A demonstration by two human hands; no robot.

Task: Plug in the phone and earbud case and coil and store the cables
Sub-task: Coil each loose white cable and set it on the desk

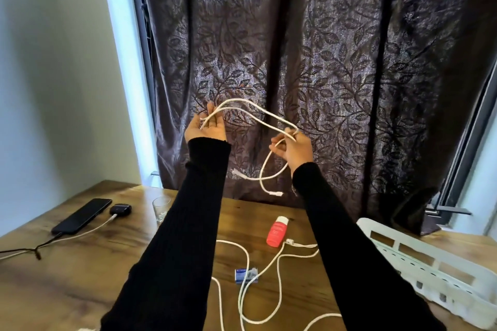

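Left edge of the tabletop (88,271): one dark phone (82,215) lying flat, long axis running from the left edge toward the far edge, a dark lead (45,244) running from its near end; just beside its far end, one dark earbud case (120,209) with a thin white lead (88,231) at its near face. Both look plugged in, so my read is the plugging half is done. One drinking glass (161,208) stands near the far edge. Above the table, left hand (209,127) raised palm up, fingers straight and spread, two strands of the held white cable (255,110) draped over the fingertips, not clamped. The cable's doubled run lies roughly level, left to right, sloping down to the right hand (294,149), whose fingers and thumb are curled and pinching the strands. Below the right hand two free tails hang, each ending in a connector, clear of the tabletop. Judgement: the slack and both ends lie on the right hand's side, so the next wrap turns on the right hand carrying cable across to the left. On the tabletop toward the near edge, loose white cable (279,285) sprawls uncoiled; whether one or two I cannot tell, as the arms cover parts. One small blue-and-white box (246,275) lies touching it, one red bottle (277,232) on its side beyond. Right edge: one white slotted tray (430,269), probably where coils go.
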